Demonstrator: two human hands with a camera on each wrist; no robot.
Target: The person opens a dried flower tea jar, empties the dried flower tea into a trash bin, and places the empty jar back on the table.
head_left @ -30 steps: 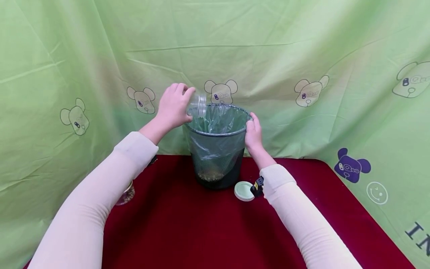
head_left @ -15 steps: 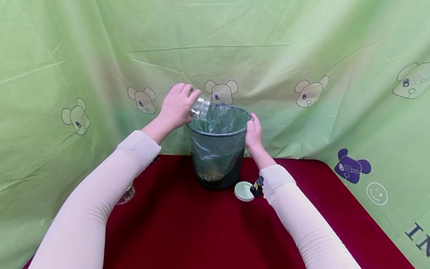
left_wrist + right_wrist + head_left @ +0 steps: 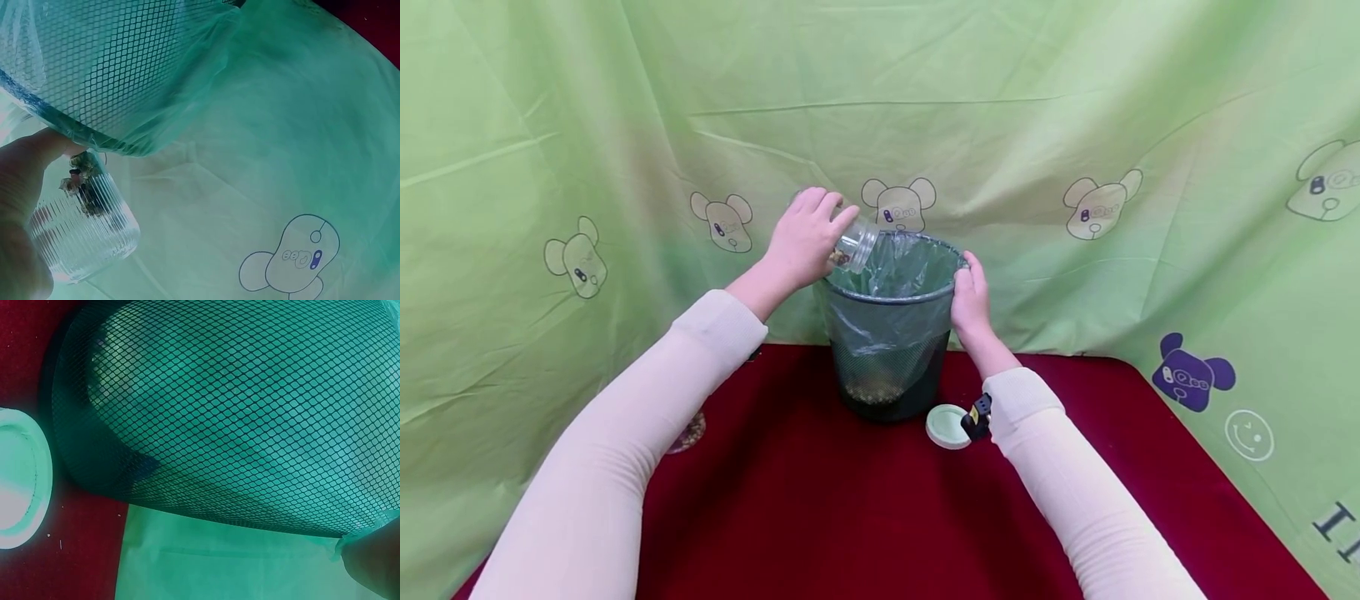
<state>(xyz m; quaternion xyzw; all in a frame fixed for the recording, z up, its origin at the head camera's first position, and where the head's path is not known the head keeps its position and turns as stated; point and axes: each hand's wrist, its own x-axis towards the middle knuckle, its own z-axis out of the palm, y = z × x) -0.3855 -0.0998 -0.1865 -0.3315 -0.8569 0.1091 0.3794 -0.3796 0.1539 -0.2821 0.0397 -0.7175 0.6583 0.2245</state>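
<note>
In the head view my left hand [image 3: 805, 240] grips a clear jar [image 3: 863, 245], tilted with its mouth over the left rim of a black mesh wastebasket [image 3: 889, 333]. Small brown bits [image 3: 839, 257] lie inside the jar near its mouth. The left wrist view shows the jar's ribbed wall [image 3: 87, 231] and dark, dried-looking pieces [image 3: 84, 184] in it. My right hand [image 3: 972, 298] holds the basket's right rim, with the thumb side up. A translucent green bag [image 3: 902, 265] lines the basket and folds over its rim. Brownish contents [image 3: 874, 390] show through the mesh at the bottom.
A pale green round lid [image 3: 947, 427] lies on the red tablecloth [image 3: 820, 508], right of the basket. Partly behind my left sleeve stands another jar [image 3: 691, 433] with brown contents. Green printed fabric [image 3: 1000, 142] hangs right behind the basket.
My left hand has moved a little right and brought the jar farther over the basket, its mouth tipped lower. Brown bits now show near the mouth. The right hand keeps its hold on the rim.
</note>
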